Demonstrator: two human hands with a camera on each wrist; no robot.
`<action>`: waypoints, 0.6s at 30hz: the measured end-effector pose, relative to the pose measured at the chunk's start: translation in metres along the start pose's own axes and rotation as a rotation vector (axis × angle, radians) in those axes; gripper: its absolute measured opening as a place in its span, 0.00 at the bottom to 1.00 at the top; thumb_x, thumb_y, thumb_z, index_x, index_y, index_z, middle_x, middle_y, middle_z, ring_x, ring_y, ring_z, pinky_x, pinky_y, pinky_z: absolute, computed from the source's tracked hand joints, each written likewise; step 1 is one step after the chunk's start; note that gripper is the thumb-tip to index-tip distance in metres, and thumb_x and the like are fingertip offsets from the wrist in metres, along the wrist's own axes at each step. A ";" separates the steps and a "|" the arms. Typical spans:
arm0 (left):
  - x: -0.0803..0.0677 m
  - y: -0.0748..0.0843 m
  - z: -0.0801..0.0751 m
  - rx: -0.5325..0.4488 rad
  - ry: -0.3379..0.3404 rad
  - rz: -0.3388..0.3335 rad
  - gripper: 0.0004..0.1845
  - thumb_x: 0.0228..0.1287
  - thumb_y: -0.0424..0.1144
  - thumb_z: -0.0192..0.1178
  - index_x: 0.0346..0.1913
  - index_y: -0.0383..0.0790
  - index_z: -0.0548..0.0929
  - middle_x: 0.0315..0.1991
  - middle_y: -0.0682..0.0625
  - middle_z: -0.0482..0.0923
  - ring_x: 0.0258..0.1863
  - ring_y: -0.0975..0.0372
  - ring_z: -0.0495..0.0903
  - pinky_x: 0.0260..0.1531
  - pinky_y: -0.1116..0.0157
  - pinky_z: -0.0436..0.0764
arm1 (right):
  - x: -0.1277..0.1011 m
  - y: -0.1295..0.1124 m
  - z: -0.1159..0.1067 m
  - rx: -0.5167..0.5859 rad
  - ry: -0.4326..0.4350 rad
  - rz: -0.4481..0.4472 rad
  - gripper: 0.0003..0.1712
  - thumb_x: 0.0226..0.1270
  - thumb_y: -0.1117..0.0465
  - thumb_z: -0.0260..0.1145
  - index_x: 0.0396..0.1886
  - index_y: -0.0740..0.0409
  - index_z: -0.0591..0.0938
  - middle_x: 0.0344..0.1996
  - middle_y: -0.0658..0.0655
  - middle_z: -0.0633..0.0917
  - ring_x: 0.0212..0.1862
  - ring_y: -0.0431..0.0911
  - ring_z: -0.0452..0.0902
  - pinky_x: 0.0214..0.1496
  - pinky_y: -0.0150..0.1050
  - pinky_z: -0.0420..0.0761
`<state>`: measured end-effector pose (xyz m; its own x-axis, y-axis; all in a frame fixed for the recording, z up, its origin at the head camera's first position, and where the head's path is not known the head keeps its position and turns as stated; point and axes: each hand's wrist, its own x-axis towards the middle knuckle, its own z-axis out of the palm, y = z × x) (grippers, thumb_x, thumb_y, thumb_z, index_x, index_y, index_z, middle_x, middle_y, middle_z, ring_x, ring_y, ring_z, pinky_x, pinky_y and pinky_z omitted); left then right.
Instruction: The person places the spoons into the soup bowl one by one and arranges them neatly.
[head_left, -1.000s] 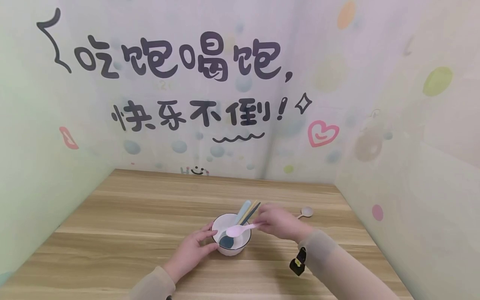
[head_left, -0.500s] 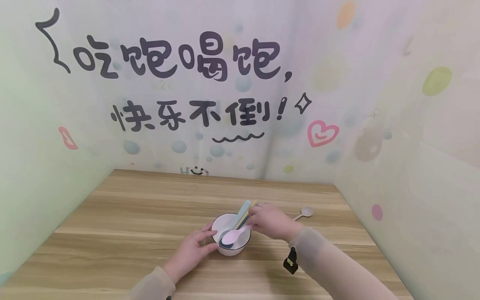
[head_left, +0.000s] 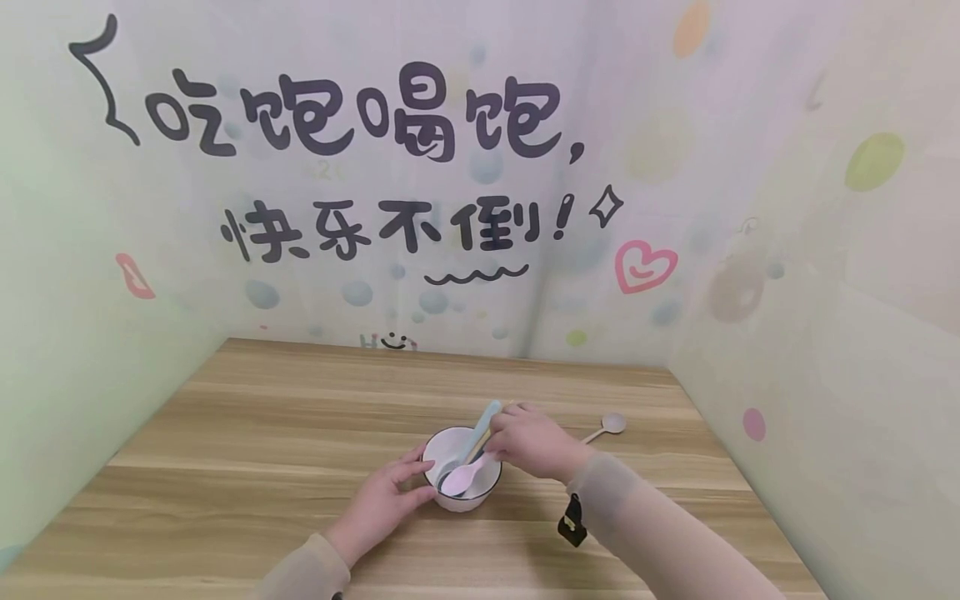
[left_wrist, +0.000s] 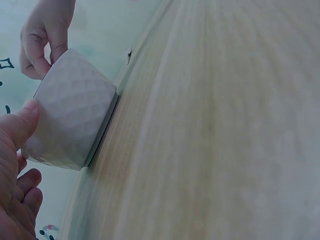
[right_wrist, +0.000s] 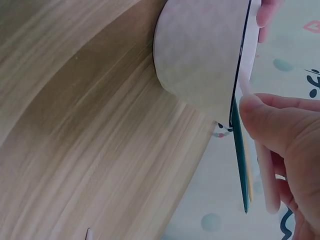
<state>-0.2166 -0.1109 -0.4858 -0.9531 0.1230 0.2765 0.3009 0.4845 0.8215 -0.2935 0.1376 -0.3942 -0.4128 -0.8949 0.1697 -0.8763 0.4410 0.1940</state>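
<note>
A white bowl (head_left: 462, 503) with a dark rim and faceted outside stands on the table. My left hand (head_left: 382, 504) grips its left side, thumb on the outer wall (left_wrist: 70, 110) and a finger over the rim. My right hand (head_left: 536, 442) pinches a pink spoon (head_left: 457, 481) by its handle (right_wrist: 267, 175). That spoon's head lies inside the bowl. Leaning on the bowl's far rim are a light blue handle (head_left: 482, 427), a thin yellow stick (right_wrist: 249, 175) and a dark green tapered handle (right_wrist: 242, 160), the last two largely hidden by my right hand in the head view.
Another spoon, pale with a round head (head_left: 613, 423), lies on the wooden table (head_left: 300, 417) behind my right hand. Printed walls enclose the table at the back, left and right (head_left: 825, 375).
My right hand has moved left and slightly toward the bowl, bringing the pink spoon's head down into it. The left hand has stayed on the bowl.
</note>
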 end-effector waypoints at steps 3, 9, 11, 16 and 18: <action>0.000 0.001 0.000 0.001 0.002 0.001 0.21 0.53 0.43 0.72 0.50 0.38 0.85 0.65 0.45 0.71 0.64 0.49 0.69 0.64 0.49 0.66 | 0.001 -0.001 0.000 -0.010 0.002 0.002 0.04 0.59 0.54 0.69 0.33 0.45 0.88 0.28 0.42 0.75 0.38 0.42 0.70 0.43 0.38 0.71; 0.000 0.002 0.000 -0.006 0.000 0.009 0.21 0.53 0.42 0.72 0.50 0.38 0.85 0.65 0.44 0.71 0.64 0.48 0.69 0.63 0.48 0.66 | 0.003 -0.001 0.004 -0.046 -0.025 0.025 0.04 0.56 0.53 0.70 0.33 0.42 0.88 0.28 0.41 0.75 0.38 0.41 0.69 0.43 0.38 0.69; 0.000 0.002 0.000 -0.008 -0.003 0.005 0.21 0.53 0.43 0.72 0.50 0.38 0.85 0.65 0.44 0.71 0.64 0.48 0.69 0.64 0.48 0.66 | 0.003 0.000 0.006 -0.064 -0.044 0.038 0.04 0.56 0.52 0.70 0.33 0.41 0.88 0.28 0.41 0.75 0.39 0.41 0.69 0.45 0.38 0.70; 0.000 0.001 0.000 -0.019 -0.007 0.003 0.21 0.54 0.43 0.71 0.51 0.38 0.85 0.65 0.44 0.71 0.65 0.48 0.68 0.64 0.48 0.65 | 0.005 -0.001 0.008 -0.076 -0.053 0.048 0.03 0.57 0.53 0.71 0.32 0.40 0.88 0.28 0.41 0.75 0.39 0.42 0.69 0.46 0.39 0.70; 0.000 0.001 -0.001 -0.022 -0.008 0.007 0.22 0.54 0.43 0.71 0.51 0.38 0.85 0.65 0.44 0.71 0.65 0.48 0.68 0.64 0.48 0.65 | 0.005 -0.001 0.007 -0.083 -0.050 0.047 0.02 0.57 0.53 0.71 0.31 0.40 0.88 0.27 0.41 0.75 0.39 0.42 0.69 0.45 0.39 0.70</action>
<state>-0.2163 -0.1108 -0.4845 -0.9511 0.1337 0.2786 0.3084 0.4644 0.8302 -0.2964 0.1317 -0.4005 -0.4663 -0.8746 0.1326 -0.8329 0.4846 0.2672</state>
